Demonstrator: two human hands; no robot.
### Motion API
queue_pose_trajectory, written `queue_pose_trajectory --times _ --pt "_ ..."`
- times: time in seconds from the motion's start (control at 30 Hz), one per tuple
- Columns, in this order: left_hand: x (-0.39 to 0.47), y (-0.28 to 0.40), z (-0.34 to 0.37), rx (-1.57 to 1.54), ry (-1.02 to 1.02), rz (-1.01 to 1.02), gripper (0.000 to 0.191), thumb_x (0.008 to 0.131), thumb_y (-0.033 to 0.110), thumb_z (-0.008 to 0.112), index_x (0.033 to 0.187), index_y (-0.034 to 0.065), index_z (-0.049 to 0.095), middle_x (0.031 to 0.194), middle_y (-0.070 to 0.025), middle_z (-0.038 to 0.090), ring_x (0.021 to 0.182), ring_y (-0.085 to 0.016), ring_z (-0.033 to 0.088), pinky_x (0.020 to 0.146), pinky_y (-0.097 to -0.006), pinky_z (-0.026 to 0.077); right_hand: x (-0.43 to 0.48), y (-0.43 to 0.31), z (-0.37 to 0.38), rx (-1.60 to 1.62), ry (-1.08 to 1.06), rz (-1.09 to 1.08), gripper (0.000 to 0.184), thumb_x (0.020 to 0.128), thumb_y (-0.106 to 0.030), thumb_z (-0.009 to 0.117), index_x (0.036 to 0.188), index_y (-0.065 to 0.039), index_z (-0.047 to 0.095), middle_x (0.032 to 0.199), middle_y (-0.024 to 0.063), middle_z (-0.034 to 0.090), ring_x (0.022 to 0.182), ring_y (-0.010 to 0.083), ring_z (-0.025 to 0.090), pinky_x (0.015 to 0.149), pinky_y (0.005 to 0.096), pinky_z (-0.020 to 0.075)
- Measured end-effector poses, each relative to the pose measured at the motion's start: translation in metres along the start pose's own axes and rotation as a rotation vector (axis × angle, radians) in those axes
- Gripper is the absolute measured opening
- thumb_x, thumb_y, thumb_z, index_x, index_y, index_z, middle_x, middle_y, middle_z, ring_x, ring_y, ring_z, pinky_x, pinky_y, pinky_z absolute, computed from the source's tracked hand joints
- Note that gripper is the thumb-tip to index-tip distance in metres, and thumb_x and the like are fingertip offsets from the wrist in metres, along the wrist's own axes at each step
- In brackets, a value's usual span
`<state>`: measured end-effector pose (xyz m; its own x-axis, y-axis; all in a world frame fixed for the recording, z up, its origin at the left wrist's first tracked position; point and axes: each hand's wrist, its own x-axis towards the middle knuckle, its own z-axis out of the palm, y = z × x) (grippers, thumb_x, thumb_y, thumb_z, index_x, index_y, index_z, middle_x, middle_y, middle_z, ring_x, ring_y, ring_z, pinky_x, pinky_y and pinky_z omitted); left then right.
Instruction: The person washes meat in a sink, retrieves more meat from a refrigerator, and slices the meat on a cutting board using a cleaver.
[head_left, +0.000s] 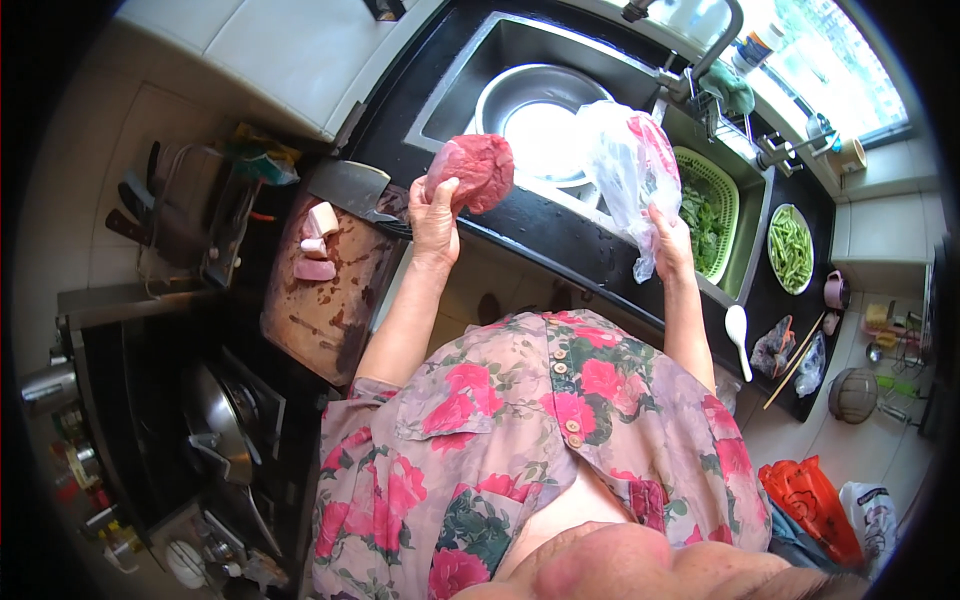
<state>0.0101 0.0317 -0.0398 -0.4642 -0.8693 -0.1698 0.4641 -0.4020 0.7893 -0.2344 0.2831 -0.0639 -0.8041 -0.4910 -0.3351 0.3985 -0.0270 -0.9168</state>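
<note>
A lump of raw red meat (480, 172) is gripped in my left hand (435, 225), raised over the counter edge in front of the sink. From my right hand (671, 240) a crumpled clear plastic bag (619, 169) with pink-red parts sticks up; whether anything is inside cannot be told. Behind both hands, a round stainless-steel basin (495, 105) sits in the larger sink bowl, partly covered by the bag. Left of my left hand is a wooden cutting board (322, 307) with several pale pink and white pieces (315, 270) on it. A cleaver (349, 187) lies across its far end.
The smaller sink bowl holds a green colander (727, 217) of leafy greens. On the right counter are a plate of cut green beans (791, 247), a white spoon (737, 341) and chopsticks (795, 360). A knife rack (180, 202) and a wok (217, 420) stand left.
</note>
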Motion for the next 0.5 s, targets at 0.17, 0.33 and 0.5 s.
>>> queue_pose_trajectory --times 0.17,0.33,0.5 --pt "-0.020 -0.004 -0.009 -0.039 -0.011 0.027 0.029 0.081 0.007 0.069 0.103 0.0077 0.051 0.099 -0.0029 0.059 0.088 -0.012 0.058 0.087 -0.0301 0.048 0.017 -0.006 0.022 -0.122 -0.101 -0.074 0.025 0.085 -0.026 0.071 0.094 -0.004 0.063 0.075 -0.0004 0.058 0.057 0.0080 0.051 0.051 0.0239 0.0399" --pt "-0.056 0.008 -0.010 -0.040 0.052 -0.026 0.026 0.080 0.010 0.071 0.098 0.0088 0.052 0.094 0.0007 0.058 0.086 -0.009 0.058 0.084 -0.0275 0.049 0.041 -0.021 0.091 -0.273 -0.264 -0.042 0.045 0.081 -0.032 0.074 0.108 0.000 0.058 0.088 0.0047 0.062 0.070 0.0124 0.057 0.061 0.0279 0.0446" --pt "-0.087 0.025 -0.036 -0.109 0.091 -0.021 0.025 0.081 0.008 0.070 0.099 0.0084 0.052 0.096 0.0000 0.059 0.090 -0.011 0.058 0.086 -0.0290 0.048 0.034 -0.042 0.193 -0.461 -0.659 -0.177 0.055 0.077 -0.042 0.075 0.111 -0.001 0.059 0.090 0.0058 0.062 0.070 0.0126 0.058 0.059 0.0267 0.0453"
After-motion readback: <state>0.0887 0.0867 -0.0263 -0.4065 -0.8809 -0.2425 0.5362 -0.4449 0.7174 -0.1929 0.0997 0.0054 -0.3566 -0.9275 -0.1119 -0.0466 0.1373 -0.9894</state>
